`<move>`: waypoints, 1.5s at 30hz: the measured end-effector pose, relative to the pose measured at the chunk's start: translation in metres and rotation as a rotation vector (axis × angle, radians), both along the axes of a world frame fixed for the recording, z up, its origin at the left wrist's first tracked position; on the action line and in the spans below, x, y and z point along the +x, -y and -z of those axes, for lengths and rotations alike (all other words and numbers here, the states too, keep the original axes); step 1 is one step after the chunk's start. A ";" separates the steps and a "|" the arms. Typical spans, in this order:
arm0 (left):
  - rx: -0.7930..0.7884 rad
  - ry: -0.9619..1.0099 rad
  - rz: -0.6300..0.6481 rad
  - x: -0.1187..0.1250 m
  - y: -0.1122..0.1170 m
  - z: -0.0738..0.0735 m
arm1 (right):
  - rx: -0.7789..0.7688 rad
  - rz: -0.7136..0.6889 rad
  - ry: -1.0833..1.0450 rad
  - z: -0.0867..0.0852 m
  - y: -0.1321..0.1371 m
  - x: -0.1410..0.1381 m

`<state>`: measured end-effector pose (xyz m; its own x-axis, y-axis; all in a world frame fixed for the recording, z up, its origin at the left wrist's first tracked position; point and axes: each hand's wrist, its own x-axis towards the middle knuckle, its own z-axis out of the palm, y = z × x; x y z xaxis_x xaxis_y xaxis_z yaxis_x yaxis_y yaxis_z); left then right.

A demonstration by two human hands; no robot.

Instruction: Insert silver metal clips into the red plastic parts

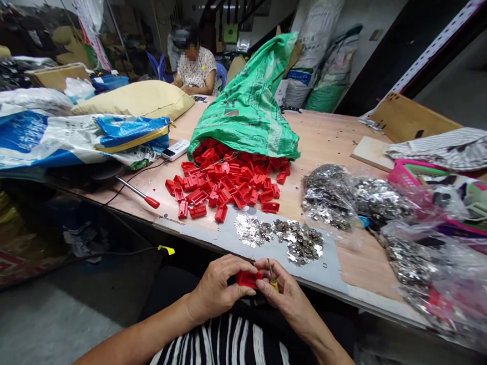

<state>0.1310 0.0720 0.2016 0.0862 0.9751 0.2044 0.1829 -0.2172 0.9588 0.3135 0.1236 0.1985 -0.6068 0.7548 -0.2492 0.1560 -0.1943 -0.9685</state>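
Observation:
Between thumb and fingers, my left hand (219, 284) grips a red plastic housing (245, 278) just in front of the table edge. My right hand (281, 288) is closed around a small screwdriver-like tool with a yellow handle (274, 285), its thin shaft pointing up. The right fingertips touch the housing's right side. On the table ahead lies a pile of similar red housings (226, 184), spilling from a green woven sack (248, 110). Nearer me, two heaps of small metal pieces, one shiny (250, 231) and one darker (301, 242), rest on a grey sheet (218, 237).
Clear bags of metal parts (330, 197) stand at the right, beside a pink basket (410, 180). A red-handled lever (150, 201) juts out at left near a blue-white sack (63, 139). Another person (195, 68) sits across the table. A yellow-tipped cable (166, 250) hangs below the edge.

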 end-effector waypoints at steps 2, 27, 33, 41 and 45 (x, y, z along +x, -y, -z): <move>-0.011 0.005 -0.002 -0.001 0.000 0.000 | -0.005 -0.004 0.012 -0.002 0.000 0.001; -0.279 0.508 -0.264 -0.017 -0.015 0.020 | 0.897 0.048 0.619 0.005 -0.057 -0.016; -0.245 0.390 -0.270 -0.020 -0.014 0.027 | 0.897 -0.017 0.660 0.006 -0.058 -0.026; -0.209 0.321 -0.272 -0.018 -0.015 0.027 | 0.904 0.031 0.700 0.007 -0.055 -0.026; -0.182 0.284 -0.271 -0.017 -0.014 0.026 | 0.917 0.067 0.787 0.007 -0.048 -0.032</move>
<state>0.1137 0.0863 0.1756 -0.2126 0.9771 0.0058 -0.0662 -0.0203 0.9976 0.2811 0.1720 0.1920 -0.4826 0.8687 0.1111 0.7807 0.4842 -0.3950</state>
